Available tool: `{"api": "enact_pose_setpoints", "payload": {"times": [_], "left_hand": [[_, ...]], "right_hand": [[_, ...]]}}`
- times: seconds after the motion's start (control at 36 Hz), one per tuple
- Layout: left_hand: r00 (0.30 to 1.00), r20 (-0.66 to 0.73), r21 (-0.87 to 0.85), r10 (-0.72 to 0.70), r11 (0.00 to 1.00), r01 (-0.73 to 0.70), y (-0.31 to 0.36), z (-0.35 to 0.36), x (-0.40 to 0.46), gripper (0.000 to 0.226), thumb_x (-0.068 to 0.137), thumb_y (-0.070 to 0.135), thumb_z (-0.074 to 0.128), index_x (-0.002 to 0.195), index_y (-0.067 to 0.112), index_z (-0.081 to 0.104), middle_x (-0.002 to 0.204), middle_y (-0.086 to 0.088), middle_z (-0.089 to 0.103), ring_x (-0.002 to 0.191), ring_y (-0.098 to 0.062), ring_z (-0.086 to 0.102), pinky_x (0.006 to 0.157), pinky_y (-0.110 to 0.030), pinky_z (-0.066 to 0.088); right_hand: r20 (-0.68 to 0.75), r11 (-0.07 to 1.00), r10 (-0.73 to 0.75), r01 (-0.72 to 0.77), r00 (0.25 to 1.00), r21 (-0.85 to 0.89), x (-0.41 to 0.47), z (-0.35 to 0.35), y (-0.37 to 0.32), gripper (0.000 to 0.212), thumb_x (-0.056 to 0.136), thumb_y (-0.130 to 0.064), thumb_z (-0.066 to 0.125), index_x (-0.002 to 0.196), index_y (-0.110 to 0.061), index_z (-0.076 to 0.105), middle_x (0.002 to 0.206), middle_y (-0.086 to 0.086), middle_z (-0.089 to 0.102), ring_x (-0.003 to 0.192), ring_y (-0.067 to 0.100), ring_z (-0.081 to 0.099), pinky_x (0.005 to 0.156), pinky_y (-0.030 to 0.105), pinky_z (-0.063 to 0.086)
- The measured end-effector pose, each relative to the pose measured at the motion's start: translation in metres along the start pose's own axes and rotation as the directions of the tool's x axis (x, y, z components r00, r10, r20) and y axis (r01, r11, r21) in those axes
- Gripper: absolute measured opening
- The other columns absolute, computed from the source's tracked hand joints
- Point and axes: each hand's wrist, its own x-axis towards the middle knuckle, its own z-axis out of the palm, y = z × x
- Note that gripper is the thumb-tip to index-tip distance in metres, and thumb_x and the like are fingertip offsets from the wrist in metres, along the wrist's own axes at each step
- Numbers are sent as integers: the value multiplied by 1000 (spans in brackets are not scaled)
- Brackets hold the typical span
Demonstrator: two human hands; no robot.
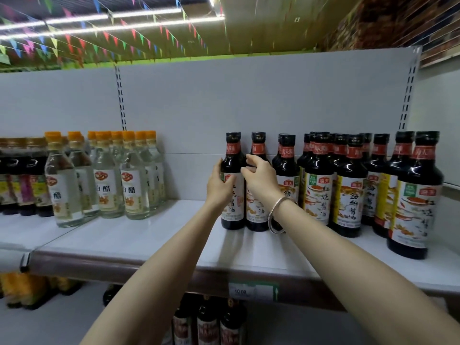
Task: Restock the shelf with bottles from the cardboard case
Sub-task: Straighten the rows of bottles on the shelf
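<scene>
Two dark soy sauce bottles stand side by side on the white shelf (149, 235), left of the main group. My left hand (220, 184) is wrapped around the left bottle (232, 155) at its label. My right hand (258, 179), with a silver bangle at the wrist, rests over the right bottle (258, 145), fingers curled at its shoulder. Both bottles are upright with their bases on the shelf. The cardboard case is not in view.
More dark soy sauce bottles (348, 185) crowd the shelf to the right. Clear vinegar bottles with orange caps (104, 180) stand at the left, with a bare stretch of shelf between. A price tag (252, 292) hangs on the shelf edge; more bottles (209, 322) stand below.
</scene>
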Motion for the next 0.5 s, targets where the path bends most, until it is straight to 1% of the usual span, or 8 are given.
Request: {"api": "enact_pose_setpoints", "payload": {"times": [0.08, 0.14, 0.19, 0.28, 0.31, 0.36, 0.44, 0.5], "left_hand": [[1000, 14, -16, -1, 1000, 1, 2, -1, 7, 57, 94, 14, 54, 146, 22, 32, 126, 5, 53, 114, -16, 55, 101, -39, 45], [1000, 28, -23, 7, 1000, -6, 4, -3, 13, 55, 95, 18, 54, 146, 22, 33, 117, 11, 50, 106, -9, 54, 95, -33, 46], [998, 56, -18, 18, 1000, -17, 5, -4, 17, 49, 97, 21, 52, 143, 21, 37, 116, 14, 50, 109, -8, 53, 90, -28, 45], [994, 110, -29, 14, 1000, -11, 8, -6, 25, 44, 100, 27, 45, 142, 18, 40, 134, 4, 54, 123, -15, 52, 101, -36, 46], [992, 124, -34, 8, 999, -4, 10, -6, 28, 45, 100, 30, 42, 143, 18, 39, 138, 0, 53, 126, -16, 51, 103, -37, 44], [990, 144, -40, -1, 999, 6, 12, -8, 33, 46, 101, 36, 37, 144, 19, 38, 140, -3, 51, 127, -18, 49, 106, -40, 42], [984, 177, -70, -29, 997, 42, 14, -9, 43, 47, 102, 43, 25, 129, 17, 54, 127, -8, 60, 118, -22, 56, 102, -44, 45], [977, 204, -122, -58, 989, 84, 13, -9, 52, 50, 102, 45, 20, 110, 21, 64, 112, -6, 67, 104, -18, 63, 90, -38, 50]], "right_hand": [[9, 999, 21, -21, 1000, 44, 9, 7, -6, 48, 95, -11, 50, 141, -7, 41, 140, 11, 49, 129, 23, 48, 103, 28, 40], [22, 998, 48, -49, 999, 50, 16, 14, -11, 51, 95, -12, 49, 144, -7, 35, 145, 12, 43, 134, 24, 41, 109, 33, 36], [23, 997, 65, -66, 998, 41, 20, 20, -13, 49, 96, -13, 47, 143, -8, 36, 144, 11, 44, 134, 24, 40, 109, 33, 35], [9, 996, 70, -70, 998, 47, 27, 27, -15, 37, 96, -14, 46, 133, -9, 47, 128, 8, 56, 121, 22, 51, 90, 23, 36], [13, 995, 80, -81, 997, 56, 30, 29, -16, 34, 96, -15, 46, 129, -10, 49, 125, 8, 58, 114, 20, 54, 88, 24, 38], [21, 989, 112, -113, 993, 92, 37, 33, -18, 29, 95, -18, 47, 122, -10, 52, 119, 7, 61, 107, 20, 58, 92, 32, 45], [16, 978, 158, -159, 987, 133, 47, 38, -23, 27, 93, -25, 51, 116, -11, 54, 109, 7, 64, 103, 24, 61, 94, 40, 49], [4, 972, 185, -183, 983, 145, 54, 39, -27, 28, 92, -26, 52, 114, -9, 53, 107, 9, 65, 100, 25, 62, 93, 44, 49]]}}
